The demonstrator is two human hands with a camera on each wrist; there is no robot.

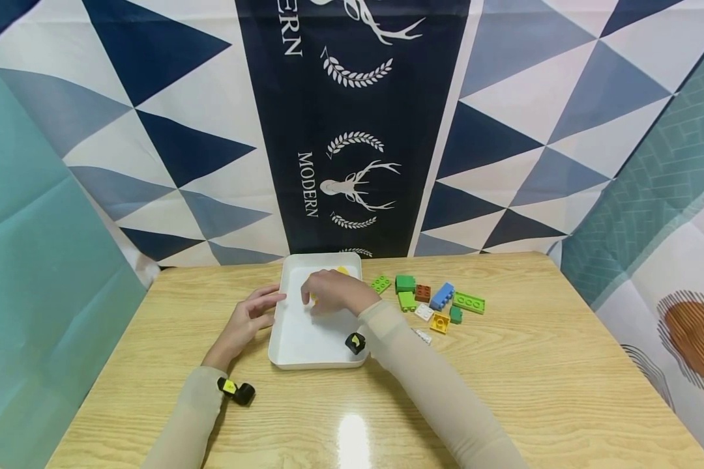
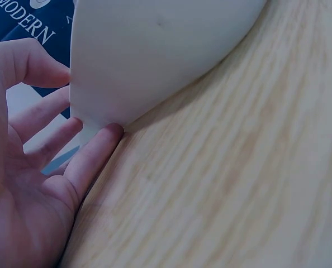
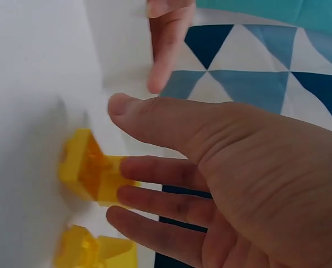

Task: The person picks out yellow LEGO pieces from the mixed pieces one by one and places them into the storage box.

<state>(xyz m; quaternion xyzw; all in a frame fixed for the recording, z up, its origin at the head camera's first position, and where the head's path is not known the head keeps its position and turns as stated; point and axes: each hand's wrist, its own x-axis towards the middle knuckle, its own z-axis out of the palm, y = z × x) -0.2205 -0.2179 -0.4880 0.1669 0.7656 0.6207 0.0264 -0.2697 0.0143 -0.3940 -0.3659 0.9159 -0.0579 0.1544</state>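
Observation:
A white tray (image 1: 305,355) stands on the wooden table. My left hand (image 1: 249,322) is at its left wall; in the left wrist view, the fingertips touch the tray's outer side (image 2: 149,56). Over the inside of the tray, my right hand (image 1: 334,291) is lowered, thumb and fingers apart. Yellow toy bricks (image 3: 76,164) lie in the tray close to its fingertips, and the fingers overlap one of them in the right wrist view. Another yellow piece (image 3: 71,245) lies beside them. In the head view, the right hand mostly hides these bricks, with a bit of yellow (image 1: 343,270) showing behind it.
Right of the tray lie loose toy bricks: green (image 1: 405,283), brown (image 1: 423,292), blue (image 1: 442,296), white (image 1: 424,312) and yellow (image 1: 440,323), plus a long light-green piece (image 1: 469,302). A patterned cloth (image 1: 352,215) hangs behind the table (image 1: 563,365).

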